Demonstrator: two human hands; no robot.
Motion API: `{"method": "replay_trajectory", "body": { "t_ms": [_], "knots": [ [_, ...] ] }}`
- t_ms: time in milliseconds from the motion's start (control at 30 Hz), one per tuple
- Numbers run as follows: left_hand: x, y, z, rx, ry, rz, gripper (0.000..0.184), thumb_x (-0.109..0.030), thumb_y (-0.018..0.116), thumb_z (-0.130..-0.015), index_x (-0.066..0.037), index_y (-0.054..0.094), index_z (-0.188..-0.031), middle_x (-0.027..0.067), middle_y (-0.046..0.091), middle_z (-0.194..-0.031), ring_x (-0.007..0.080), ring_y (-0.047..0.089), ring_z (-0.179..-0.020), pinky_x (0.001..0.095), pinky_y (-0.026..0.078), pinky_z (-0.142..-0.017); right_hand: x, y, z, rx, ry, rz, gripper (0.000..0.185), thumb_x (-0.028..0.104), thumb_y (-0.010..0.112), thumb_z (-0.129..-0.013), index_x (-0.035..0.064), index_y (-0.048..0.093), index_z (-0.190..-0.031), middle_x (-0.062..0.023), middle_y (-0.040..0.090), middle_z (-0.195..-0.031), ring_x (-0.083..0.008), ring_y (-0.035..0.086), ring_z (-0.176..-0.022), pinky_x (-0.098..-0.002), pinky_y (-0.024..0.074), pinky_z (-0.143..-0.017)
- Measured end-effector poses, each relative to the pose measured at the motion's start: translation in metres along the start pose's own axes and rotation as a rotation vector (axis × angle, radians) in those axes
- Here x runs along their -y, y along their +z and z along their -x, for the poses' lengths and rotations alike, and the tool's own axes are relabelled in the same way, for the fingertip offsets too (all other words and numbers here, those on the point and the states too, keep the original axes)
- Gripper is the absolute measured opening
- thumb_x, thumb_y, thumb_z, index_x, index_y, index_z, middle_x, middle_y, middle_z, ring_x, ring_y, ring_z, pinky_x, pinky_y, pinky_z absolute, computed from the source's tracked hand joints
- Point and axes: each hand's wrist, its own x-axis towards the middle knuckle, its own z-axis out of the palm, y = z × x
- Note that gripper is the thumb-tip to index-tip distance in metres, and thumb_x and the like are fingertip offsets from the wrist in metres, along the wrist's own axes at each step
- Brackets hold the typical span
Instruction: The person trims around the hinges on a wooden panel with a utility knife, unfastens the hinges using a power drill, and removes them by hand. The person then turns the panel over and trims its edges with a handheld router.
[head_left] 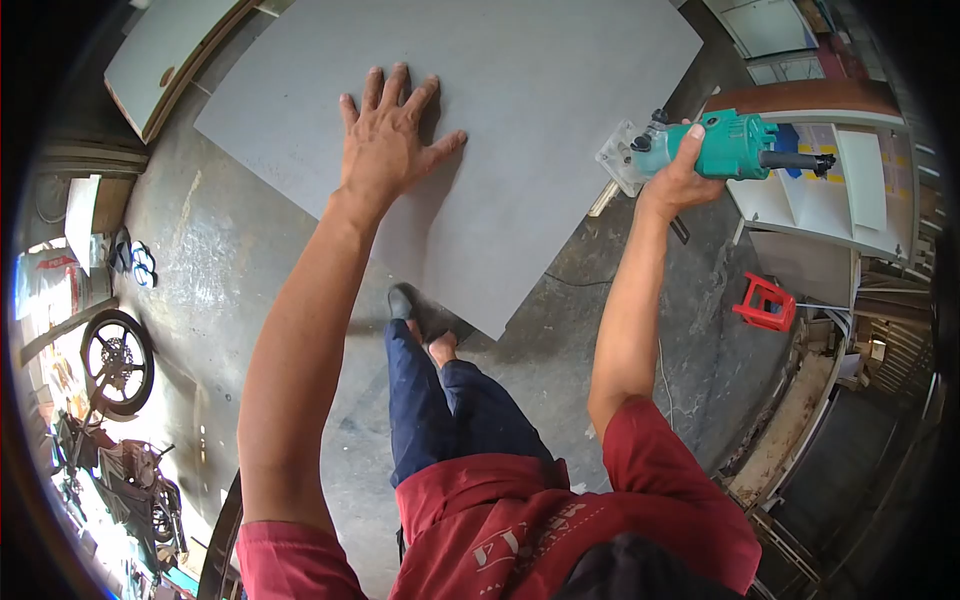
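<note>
A large grey panel (540, 150) lies in front of me, one corner pointing toward my feet. My left hand (385, 145) rests on its left part, palm down with the fingers spread. Wrapped round a green power trimmer (728, 145), my right hand (685, 175) is at the panel's right edge. The trimmer is tilted on its side, its clear base plate (622, 157) facing the panel's edge and its black cord end pointing right. Whether the base touches the panel I cannot tell.
An open cabinet (850, 235) stands at the right, with a red stool (766, 302) below it. Another board (165, 60) is at the upper left. Sandals (143, 265), a wheel (117, 362) and a motorcycle (150, 490) are on the left. A thin cable (580, 283) crosses the floor.
</note>
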Motion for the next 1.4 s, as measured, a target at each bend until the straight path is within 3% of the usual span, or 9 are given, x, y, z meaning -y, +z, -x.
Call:
{"method": "replay_trajectory", "body": {
  "t_ms": [300, 367, 400, 433, 500, 600, 667, 1300, 1400],
  "knots": [
    [-0.033, 0.011, -0.088, -0.021, 0.032, 0.023, 0.082, -0.071, 0.063, -0.084, -0.023, 0.052, -0.150, 0.0158, 0.039, -0.160, 0.0385, 0.026, -0.152, 0.0692, 0.020, -0.118, 0.019, 0.010, 0.000, 0.043, -0.034, -0.065, 0.049, 0.025, 0.075, -0.089, -0.0151, 0.063, -0.114, -0.0230, 0.070, -0.105, -0.0290, 0.072, -0.090, -0.0384, 0.0598, -0.079],
    [-0.047, 0.004, -0.093, -0.024, 0.001, -0.026, 0.081, -0.068, 0.059, -0.087, -0.024, 0.047, -0.153, 0.0133, 0.036, -0.162, 0.0361, 0.023, -0.154, 0.0674, 0.018, -0.120, 0.025, 0.010, 0.001, 0.028, -0.014, -0.082, 0.049, 0.024, 0.073, -0.090, -0.0164, 0.061, -0.116, -0.0232, 0.070, -0.105, -0.0306, 0.072, -0.092, -0.0387, 0.0602, -0.080],
    [-0.054, -0.029, -0.091, 0.199, -0.038, 0.029, 0.089, -0.069, 0.056, -0.091, -0.016, 0.036, -0.159, 0.0170, 0.023, -0.169, 0.0369, 0.012, -0.158, 0.0597, 0.008, -0.127, 0.026, 0.013, 0.000, 0.031, -0.014, -0.067, 0.049, 0.024, 0.073, -0.090, -0.0164, 0.061, -0.116, -0.0232, 0.070, -0.105, -0.0306, 0.072, -0.092, -0.0387, 0.0602, -0.080],
    [-0.053, -0.023, -0.084, 0.219, -0.032, 0.038, 0.089, -0.069, 0.056, -0.091, -0.016, 0.036, -0.159, 0.0170, 0.023, -0.169, 0.0369, 0.012, -0.158, 0.0597, 0.008, -0.127, 0.027, 0.013, 0.000, 0.027, -0.011, -0.065, 0.049, 0.024, 0.073, -0.091, -0.0166, 0.061, -0.117, -0.0232, 0.070, -0.105, -0.0304, 0.072, -0.092, -0.0392, 0.0604, -0.080],
    [-0.042, -0.018, -0.074, 0.071, 0.020, -0.020, 0.099, -0.075, 0.057, -0.086, -0.018, 0.030, -0.162, 0.0163, 0.019, -0.170, 0.0388, 0.011, -0.157, 0.0603, 0.006, -0.126, 0.035, 0.013, -0.001, 0.013, -0.027, -0.067, 0.049, 0.024, 0.072, -0.091, -0.0167, 0.061, -0.117, -0.0231, 0.070, -0.105, -0.0303, 0.072, -0.093, -0.0396, 0.0605, -0.080],
    [-0.023, -0.009, -0.058, -0.104, 0.079, -0.020, 0.084, -0.072, 0.059, -0.086, -0.022, 0.048, -0.153, 0.0167, 0.037, -0.160, 0.0388, 0.026, -0.152, 0.0691, 0.019, -0.119, 0.038, 0.014, 0.001, 0.042, 0.031, -0.092, 0.054, 0.023, 0.073, -0.089, -0.0134, 0.056, -0.125, -0.0199, 0.065, -0.114, -0.0335, 0.069, -0.097, -0.0433, 0.0593, -0.085],
    [-0.016, -0.011, -0.047, -0.101, 0.082, -0.026, 0.084, -0.072, 0.058, -0.087, -0.022, 0.047, -0.154, 0.0169, 0.036, -0.160, 0.0387, 0.025, -0.152, 0.0688, 0.018, -0.119, 0.038, 0.016, 0.000, 0.021, -0.048, -0.056, 0.049, 0.025, 0.072, -0.092, -0.0167, 0.062, -0.115, -0.0227, 0.070, -0.103, -0.0292, 0.072, -0.090, -0.0391, 0.0601, -0.079],
    [0.040, -0.047, 0.072, 0.011, 0.066, -0.022, 0.086, -0.069, 0.060, -0.085, -0.023, 0.045, -0.156, 0.0183, 0.032, -0.163, 0.0386, 0.018, -0.156, 0.0662, 0.012, -0.123, 0.037, 0.014, 0.002, 0.013, -0.028, -0.093, 0.051, 0.019, 0.075, -0.089, -0.0148, 0.057, -0.122, -0.0217, 0.066, -0.112, -0.0319, 0.071, -0.091, -0.0401, 0.0615, -0.078],
    [0.050, -0.048, 0.089, 0.007, 0.064, -0.012, 0.086, -0.069, 0.062, -0.084, -0.023, 0.046, -0.155, 0.0182, 0.031, -0.164, 0.0383, 0.017, -0.156, 0.0657, 0.010, -0.124, 0.041, 0.018, 0.005, -0.021, -0.081, -0.120, 0.045, 0.020, 0.075, -0.089, -0.0148, 0.062, -0.114, -0.0213, 0.071, -0.102, -0.0271, 0.072, -0.085, -0.0366, 0.0600, -0.078]
  ]
}}
